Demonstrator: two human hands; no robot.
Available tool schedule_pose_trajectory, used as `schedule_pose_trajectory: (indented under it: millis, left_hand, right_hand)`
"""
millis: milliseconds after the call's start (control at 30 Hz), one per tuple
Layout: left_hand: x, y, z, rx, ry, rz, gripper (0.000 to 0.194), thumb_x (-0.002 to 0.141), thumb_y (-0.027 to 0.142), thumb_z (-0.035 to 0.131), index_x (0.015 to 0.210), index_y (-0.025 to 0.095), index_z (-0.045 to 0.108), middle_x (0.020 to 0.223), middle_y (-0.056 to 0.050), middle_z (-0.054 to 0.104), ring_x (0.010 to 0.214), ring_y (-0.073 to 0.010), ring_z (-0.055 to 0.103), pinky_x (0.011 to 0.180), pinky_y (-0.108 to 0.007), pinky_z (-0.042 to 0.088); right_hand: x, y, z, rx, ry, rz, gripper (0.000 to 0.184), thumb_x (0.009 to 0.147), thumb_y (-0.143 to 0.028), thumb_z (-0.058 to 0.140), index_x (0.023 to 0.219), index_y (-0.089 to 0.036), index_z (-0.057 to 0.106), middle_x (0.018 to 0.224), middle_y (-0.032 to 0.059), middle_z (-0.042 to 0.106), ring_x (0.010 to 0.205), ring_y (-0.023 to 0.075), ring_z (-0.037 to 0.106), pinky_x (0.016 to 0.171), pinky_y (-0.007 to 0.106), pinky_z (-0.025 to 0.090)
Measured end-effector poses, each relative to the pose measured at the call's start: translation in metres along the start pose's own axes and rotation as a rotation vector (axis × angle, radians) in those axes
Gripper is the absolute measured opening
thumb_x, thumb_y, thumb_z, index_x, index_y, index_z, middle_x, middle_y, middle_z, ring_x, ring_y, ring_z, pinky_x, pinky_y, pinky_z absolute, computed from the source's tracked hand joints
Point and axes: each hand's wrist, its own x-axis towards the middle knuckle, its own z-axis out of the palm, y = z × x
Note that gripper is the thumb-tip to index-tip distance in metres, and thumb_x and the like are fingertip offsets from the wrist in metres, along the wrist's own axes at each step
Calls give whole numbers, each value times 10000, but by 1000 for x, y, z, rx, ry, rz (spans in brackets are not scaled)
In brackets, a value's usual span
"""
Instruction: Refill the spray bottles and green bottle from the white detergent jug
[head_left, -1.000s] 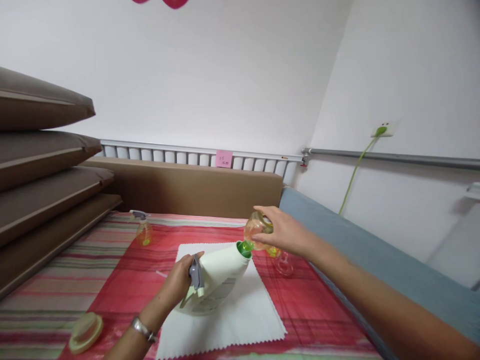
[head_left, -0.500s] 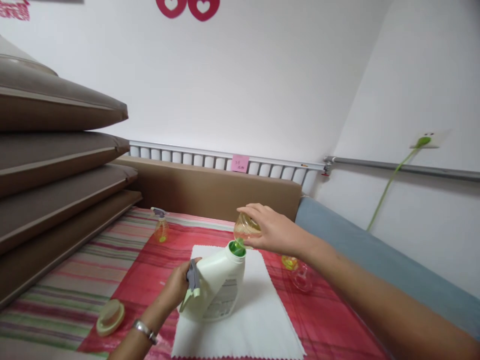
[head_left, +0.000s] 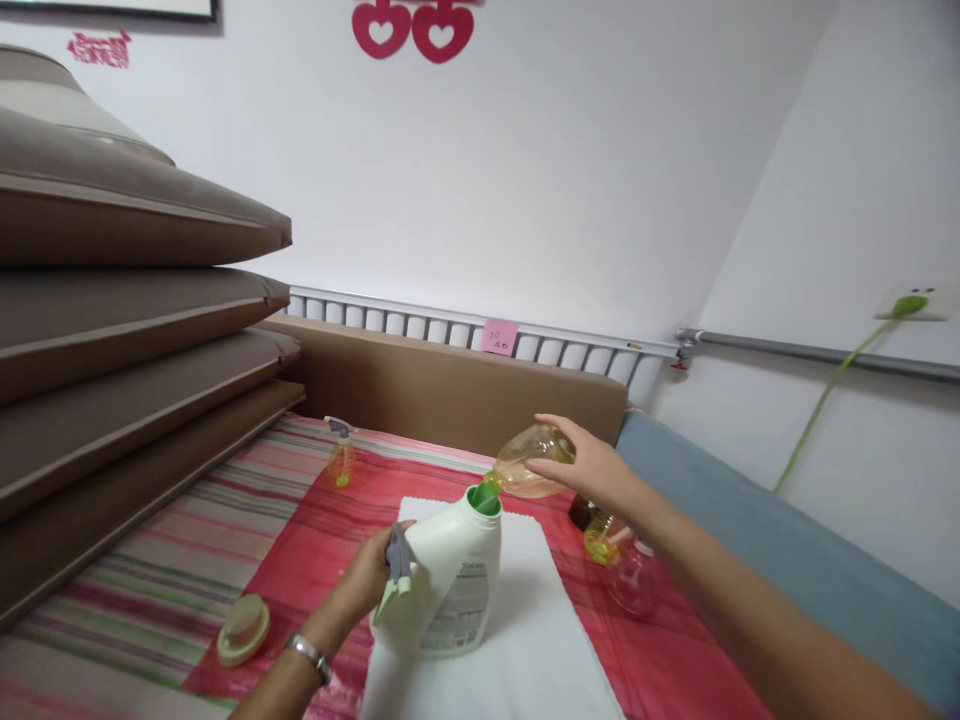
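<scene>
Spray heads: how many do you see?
2: one spray head in the left hand, against the jug; a second spray head on the small bottle beyond and left of it. Others may be hidden behind the right arm.

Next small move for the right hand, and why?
I'd hold the right hand steady: it grips the clear yellowish bottle, tilted neck-down at the pale green jug's open mouth; drifting might drip onto the white cloth.

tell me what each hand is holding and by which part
The right hand grips the clear bottle around its base end. The left hand holds the grey spray head against the pale jug; its exact grip on either is hidden.
</scene>
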Motion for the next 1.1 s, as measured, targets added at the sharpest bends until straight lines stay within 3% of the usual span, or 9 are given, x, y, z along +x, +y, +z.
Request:
schedule_pose_trajectory:
  millis: [300, 367, 467, 567, 667, 733, 833, 933, 1100]
  left_hand:
    - [1, 9, -1, -90, 1, -39, 507, 602, 202, 720, 1094, 141, 615, 948, -65, 710, 829, -229, 637, 740, -309, 498]
    - [1, 11, -5, -102, 18, -71, 557, 583, 197, 734, 1120, 130, 602, 952, -80, 711, 813, -227, 642, 745, -325, 500]
    - [-1, 21, -21, -114, 65, -118, 616, 540, 192, 757, 1128, 105, 592, 944, -104, 709, 816, -239, 648, 736, -343, 510]
    - [-9, 40, -48, -117, 141, -145, 583, 570, 223, 744, 1123, 116, 591, 1006, -119, 690, 939, -259, 630, 774, -345, 509]
    - [-22, 71, -71, -282, 320, -81, 504, 655, 264, 707, 1132, 165, 579, 1024, -89, 685, 969, -234, 631, 865, -355, 479]
    - [-33, 94, -77, -537, 422, 24, 441, 685, 268, 696, 1109, 206, 588, 1005, -53, 692, 929, -209, 650, 895, -360, 469]
    - [-48, 121, -73, -834, 405, 97, 362, 739, 265, 645, 1098, 257, 596, 1014, -12, 697, 938, -173, 651, 896, -322, 484]
    - [-58, 135, -62, -922, 333, 69, 313, 784, 251, 576, 1094, 276, 606, 1016, 6, 707, 955, -149, 650, 898, -287, 494]
    - [-60, 136, -49, -982, 236, 79, 305, 810, 218, 513, 1086, 279, 626, 1014, 5, 718, 953, -147, 660, 919, -300, 497]
  right_hand:
    - [-7, 1, 2, 106, 30, 31, 645, 680, -463, 641, 1263, -254, 459, 1258, 84, 551, 1135, 294, 512, 966, 445, 387]
    - [-12, 4, 2, 256, 96, 93, 638, 679, -487, 640, 1249, -258, 468, 1263, 86, 545, 1156, 303, 498, 992, 458, 365]
    - [-31, 17, 11, 712, 161, 208, 607, 698, -505, 624, 1239, -286, 457, 1302, 78, 522, 1183, 300, 487, 969, 441, 407]
    - [-69, 37, 39, 1208, 98, 312, 496, 747, -515, 572, 1195, -318, 495, 1325, 53, 519, 1173, 292, 505, 832, 404, 504]
    - [-117, 52, 91, 1528, -42, 555, 425, 777, -535, 532, 1162, -353, 537, 1275, 33, 574, 1111, 293, 558, 721, 390, 529]
    - [-145, 54, 130, 1710, -172, 701, 417, 765, -532, 563, 1139, -346, 565, 1209, 40, 625, 1084, 287, 578, 715, 376, 521]
    - [-174, 43, 174, 1892, -337, 841, 384, 740, -531, 608, 1018, -269, 648, 1065, 69, 697, 964, 274, 640, 694, 357, 512]
    - [-183, 31, 190, 1935, -410, 849, 353, 785, -490, 580, 1014, -229, 646, 1013, 75, 712, 886, 234, 663, 667, 316, 500]
    - [-182, 25, 185, 1904, -334, 843, 405, 773, -484, 583, 1120, -276, 571, 1044, 58, 698, 841, 229, 670, 606, 303, 484]
